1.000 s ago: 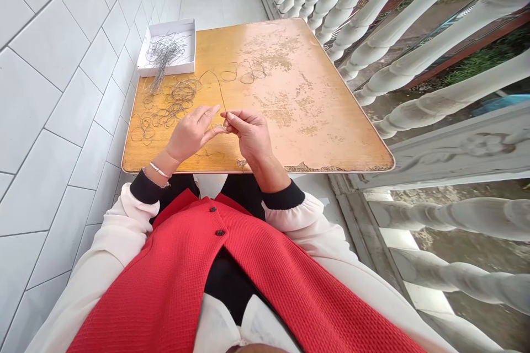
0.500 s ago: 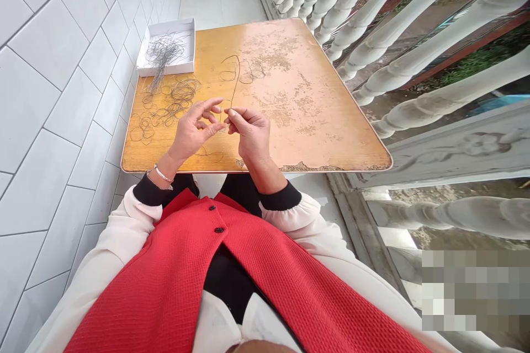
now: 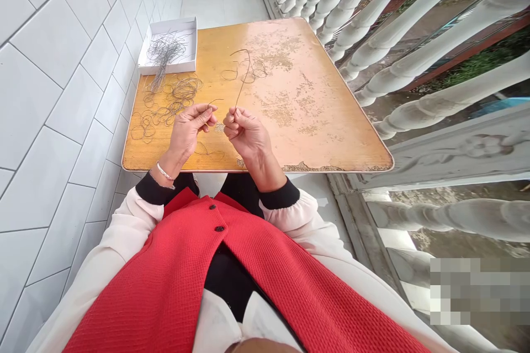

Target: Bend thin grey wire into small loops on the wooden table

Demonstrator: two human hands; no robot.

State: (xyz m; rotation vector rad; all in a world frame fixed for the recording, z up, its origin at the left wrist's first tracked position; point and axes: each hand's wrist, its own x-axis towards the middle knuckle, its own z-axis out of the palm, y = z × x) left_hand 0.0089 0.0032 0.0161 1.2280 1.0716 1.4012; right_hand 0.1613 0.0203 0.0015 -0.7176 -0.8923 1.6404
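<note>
Left hand (image 3: 185,130) and right hand (image 3: 249,135) pinch thin wire (image 3: 242,86) between clamped fingers; likely light, springy, best held near its ends.

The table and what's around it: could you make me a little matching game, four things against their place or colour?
1. White box
2. Bracelet
3. Vest
4. Long bent wire

A. Red
B. Pinched in the right hand
C. Around the left wrist
D. At the far left corner of the table

Pairs: 1-D, 2-C, 3-A, 4-B
</note>
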